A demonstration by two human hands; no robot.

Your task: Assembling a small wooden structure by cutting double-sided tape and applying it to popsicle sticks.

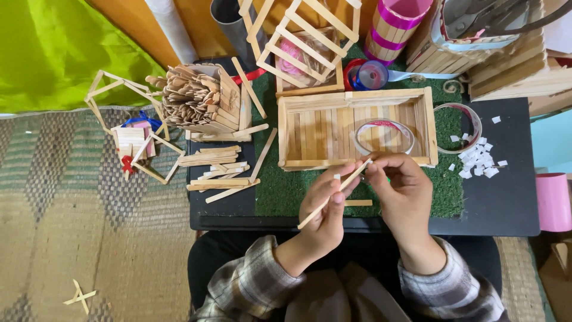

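Hands meet just above the near edge of the counter [512,209], both closed on one thin wooden stick [333,194]. The left hand [325,206] pinches the stick along its lower half between thumb and fingers, and the right hand [402,188] grips its upper tip with curled fingers; the stick runs tilted, low end toward the left wrist, high end at the right fingertips. A tiny white piece sits on a left fingertip, too small to tell what it is.

Just beyond the hands lies an open tray built of sticks [301,128], resting on a patch of green turf [286,191], with a ring of clear tape [384,136] inside it. Right of the right hand, white paper squares [476,160] are scattered beside a second tape ring [471,119]. Left of the left hand lie loose sticks [217,170], and past them a box crammed with sticks [196,98]. One short stick [358,203] lies on the turf between the hands.
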